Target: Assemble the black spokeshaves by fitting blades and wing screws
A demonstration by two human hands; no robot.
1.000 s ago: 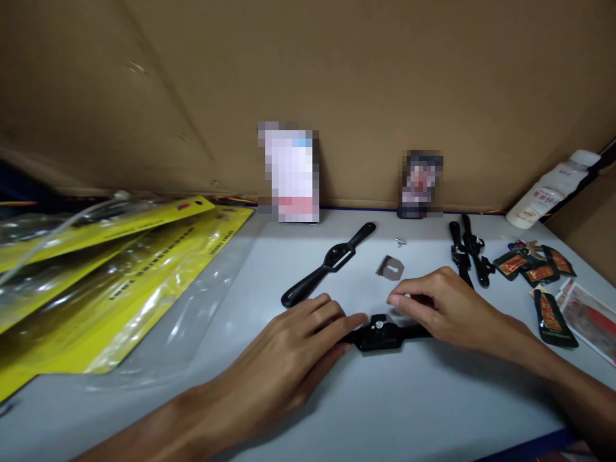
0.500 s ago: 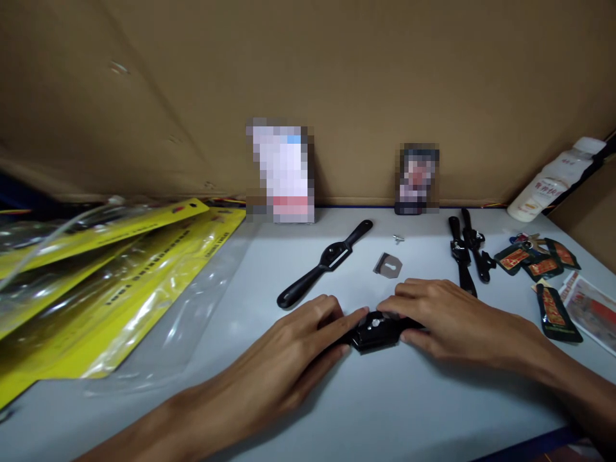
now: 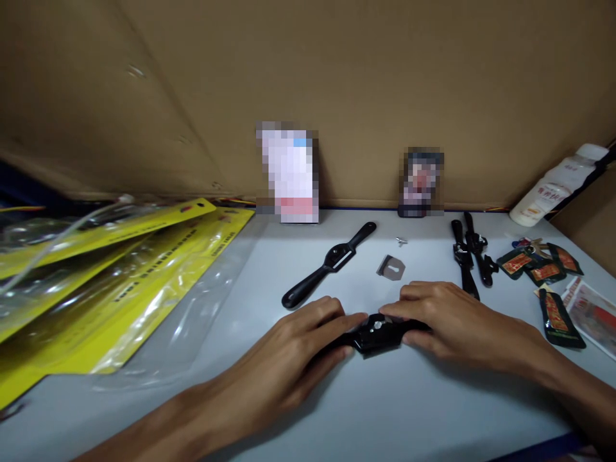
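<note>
Black spokeshave [image 3: 380, 340] is gripped between both hands, right of centre and low in view; whether it is rested on the table or held just clear cannot be told. The step in hand is judged to be the settling or checking of the parts at its middle. With it as the dial's centre and twelve pointing away from the person, the far side is closed off by a cardboard wall [image 3: 346, 96]. The table [image 3: 457, 410] is left bare from five to seven, its blue near edge being shown around four. From nine to ten, room is taken up by yellow packaging [image 3: 158, 282], so little sideways travel is offered there. The left handle is pinched by the left hand [image 3: 305, 343], fingers above and thumb below; the right handle is clasped likewise by the right hand [image 3: 443, 314], its fingertips set close to the body. At ten to eleven a loose spokeshave [image 3: 332, 256] is laid slantwise, its slot unfilled. Two similar tools, a nearer one [image 3: 461, 255] and a farther one [image 3: 476, 244], are lined up towards one to two. Just past twelve lie a slotted blade [image 3: 392, 273] and, beyond it, a small screw [image 3: 401, 242]. For the next move, a steady body and one freed hand seem called for.
</note>
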